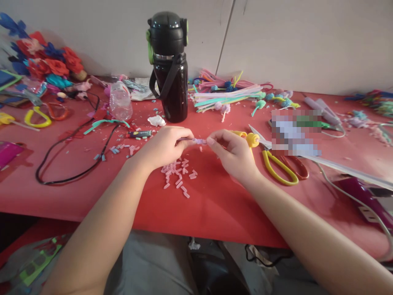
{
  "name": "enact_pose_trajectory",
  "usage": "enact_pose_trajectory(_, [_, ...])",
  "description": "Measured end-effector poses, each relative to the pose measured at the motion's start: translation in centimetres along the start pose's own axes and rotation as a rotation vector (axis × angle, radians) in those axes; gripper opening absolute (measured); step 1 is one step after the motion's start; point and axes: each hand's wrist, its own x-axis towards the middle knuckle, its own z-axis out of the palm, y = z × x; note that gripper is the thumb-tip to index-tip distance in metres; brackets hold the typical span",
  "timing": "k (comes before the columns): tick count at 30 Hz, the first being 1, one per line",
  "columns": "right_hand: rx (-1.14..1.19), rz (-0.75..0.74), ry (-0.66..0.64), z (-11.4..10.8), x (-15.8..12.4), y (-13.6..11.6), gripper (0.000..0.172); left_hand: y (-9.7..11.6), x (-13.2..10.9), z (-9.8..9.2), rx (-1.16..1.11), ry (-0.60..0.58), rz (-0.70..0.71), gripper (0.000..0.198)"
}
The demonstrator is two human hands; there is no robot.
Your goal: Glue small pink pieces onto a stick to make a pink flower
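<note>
My left hand [167, 145] and my right hand [235, 153] meet above the red table [215, 205]. Both pinch a small lilac straw piece [199, 141] held between their fingertips. My right hand also seems to curl round a yellow-topped thing [252, 139]; I cannot make out what it is. Just below the hands lies a little heap of several cut pink straw bits [178, 174].
A black flask [168, 67] stands behind the hands. Coloured straws [227, 96] lie back right, yellow-handled scissors [278, 166] beside my right hand, a black cable [73, 155] and clear bottle [120, 100] left, paper flowers [46, 61] far left, a purple device [365, 196] right.
</note>
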Motion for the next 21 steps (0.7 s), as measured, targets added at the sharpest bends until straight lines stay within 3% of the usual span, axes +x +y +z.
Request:
enact_pose_trajectory(14, [-0.047, -0.002, 0.010, 0.07, -0.12, 0.12, 0.014, -0.15, 0.00, -0.31, 0.002, -0.010, 0.008, 0.018])
enact_pose_trajectory(21, [-0.027, -0.025, 0.083, 0.16, -0.30, 0.22, 0.012, -0.56, -0.02, -0.49, 0.030, -0.004, 0.018, 0.019])
